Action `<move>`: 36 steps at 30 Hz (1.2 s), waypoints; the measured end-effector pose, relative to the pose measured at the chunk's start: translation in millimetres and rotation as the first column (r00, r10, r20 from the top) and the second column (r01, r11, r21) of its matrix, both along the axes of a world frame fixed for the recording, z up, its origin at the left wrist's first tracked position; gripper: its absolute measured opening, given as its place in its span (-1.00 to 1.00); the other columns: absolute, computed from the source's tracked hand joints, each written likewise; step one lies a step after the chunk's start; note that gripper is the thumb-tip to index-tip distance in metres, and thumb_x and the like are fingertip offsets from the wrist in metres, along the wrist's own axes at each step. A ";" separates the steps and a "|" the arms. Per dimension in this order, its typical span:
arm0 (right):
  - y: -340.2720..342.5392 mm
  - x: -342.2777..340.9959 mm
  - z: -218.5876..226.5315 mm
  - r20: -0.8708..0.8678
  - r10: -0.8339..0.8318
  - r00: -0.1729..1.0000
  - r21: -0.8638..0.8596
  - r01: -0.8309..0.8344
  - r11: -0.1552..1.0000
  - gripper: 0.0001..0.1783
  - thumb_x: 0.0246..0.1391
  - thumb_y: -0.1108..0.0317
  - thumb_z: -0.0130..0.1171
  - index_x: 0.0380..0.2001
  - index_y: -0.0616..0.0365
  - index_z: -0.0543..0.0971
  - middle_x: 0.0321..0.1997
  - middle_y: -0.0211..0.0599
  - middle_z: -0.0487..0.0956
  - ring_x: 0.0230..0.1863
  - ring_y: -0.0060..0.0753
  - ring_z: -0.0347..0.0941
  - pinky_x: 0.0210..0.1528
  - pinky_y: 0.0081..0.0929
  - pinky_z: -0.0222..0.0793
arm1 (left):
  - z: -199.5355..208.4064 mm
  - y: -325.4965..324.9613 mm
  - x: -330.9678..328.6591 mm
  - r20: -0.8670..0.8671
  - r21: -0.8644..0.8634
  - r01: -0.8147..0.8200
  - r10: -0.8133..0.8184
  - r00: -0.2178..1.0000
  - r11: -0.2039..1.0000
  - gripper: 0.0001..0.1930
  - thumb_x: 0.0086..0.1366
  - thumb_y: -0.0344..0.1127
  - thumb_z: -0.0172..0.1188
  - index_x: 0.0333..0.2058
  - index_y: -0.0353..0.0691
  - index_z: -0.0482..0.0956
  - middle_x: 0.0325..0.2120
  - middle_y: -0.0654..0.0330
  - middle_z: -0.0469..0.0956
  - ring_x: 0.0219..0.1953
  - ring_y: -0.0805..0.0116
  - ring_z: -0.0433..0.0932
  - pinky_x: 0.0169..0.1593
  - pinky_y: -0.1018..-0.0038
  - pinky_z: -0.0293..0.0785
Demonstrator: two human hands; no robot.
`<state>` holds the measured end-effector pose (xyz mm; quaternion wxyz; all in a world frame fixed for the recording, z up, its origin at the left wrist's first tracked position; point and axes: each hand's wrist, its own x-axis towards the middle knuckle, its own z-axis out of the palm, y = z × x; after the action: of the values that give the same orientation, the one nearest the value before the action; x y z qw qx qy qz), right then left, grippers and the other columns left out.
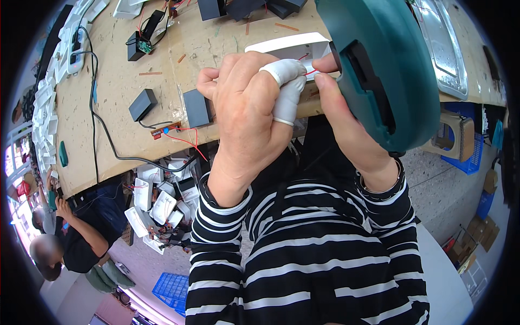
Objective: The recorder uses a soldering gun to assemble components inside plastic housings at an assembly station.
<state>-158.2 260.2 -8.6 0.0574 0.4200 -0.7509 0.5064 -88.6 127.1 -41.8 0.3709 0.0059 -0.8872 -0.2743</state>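
My left hand (241, 111), with white finger cots (286, 97) on its thumb and a finger, is closed in a pinch at a thin red wire (312, 71). Opposite it, my right hand (349, 122) brings thumb and fingertip close together near the same wire. A large dark green plastic body (403, 81) with a black slot covers part of the right hand. Whether that hand grips it, and what sits between its fingertips, cannot be made out. Behind the fingers, a white plastic housing (287, 42) lies at the table's near edge.
Dark grey boxes (197, 108) and a small board with red wires (165, 131) lie left of my hands. A black cable (100, 116) crosses the table (124, 81). At right is a clear tray (441, 49). White housings (162, 203) are piled below; another person (89, 233) works at left.
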 end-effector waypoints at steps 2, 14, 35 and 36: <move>3.1 -6.4 -17.1 -0.004 -0.051 0.999 -0.013 0.051 0.999 -0.76 -0.09 0.66 0.12 -0.26 0.32 0.50 -0.32 -0.30 0.53 -0.36 -0.55 0.45 -0.28 -0.66 0.38 | 0.0 -0.3 0.0 0.005 -0.003 0.008 -0.008 1.000 1.000 -0.80 -0.06 -0.45 0.19 -0.39 -0.07 0.53 -0.47 0.34 0.44 -0.37 0.35 0.37 -0.22 0.36 -0.03; 27.8 -18.3 3.8 -0.153 -0.046 0.987 -0.100 0.031 0.995 -0.61 -0.17 0.68 0.15 -0.16 0.37 0.46 -0.18 -0.11 0.54 -0.40 -0.52 0.49 -0.28 -0.63 0.40 | -4.8 3.2 -1.0 -0.023 0.024 -0.064 0.065 0.998 0.998 -0.82 -0.16 -0.42 0.26 -0.48 -0.05 0.59 -0.54 0.40 0.44 -0.40 0.40 0.38 -0.22 0.33 -0.03; 160.5 49.4 -12.8 0.533 0.003 0.846 0.168 -0.109 0.980 -0.47 -0.12 0.56 0.14 0.01 0.39 0.33 -0.09 -0.10 0.48 -0.28 -0.46 0.45 -0.20 -0.53 0.38 | -15.5 30.6 -27.9 -0.076 -0.258 -0.446 0.442 0.894 0.857 -0.95 -0.16 -0.40 0.25 -0.64 -0.19 0.57 -0.29 0.29 0.51 -0.28 0.34 0.40 0.02 0.12 -0.06; 159.5 49.2 -13.8 0.497 0.005 0.868 0.188 -0.113 0.976 -0.47 -0.12 0.57 0.14 0.01 0.39 0.34 -0.12 -0.13 0.50 -0.28 -0.46 0.45 -0.19 -0.52 0.38 | -15.9 31.0 -29.1 -0.066 -0.255 -0.446 0.444 0.893 0.858 -0.94 -0.16 -0.39 0.25 -0.64 -0.20 0.56 -0.29 0.29 0.51 -0.28 0.34 0.40 0.02 0.12 -0.05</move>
<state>-109.0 419.7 -22.4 -0.1969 0.3033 -0.7767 0.5157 -117.8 158.1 -57.7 0.4238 0.1606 -0.8893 -0.0609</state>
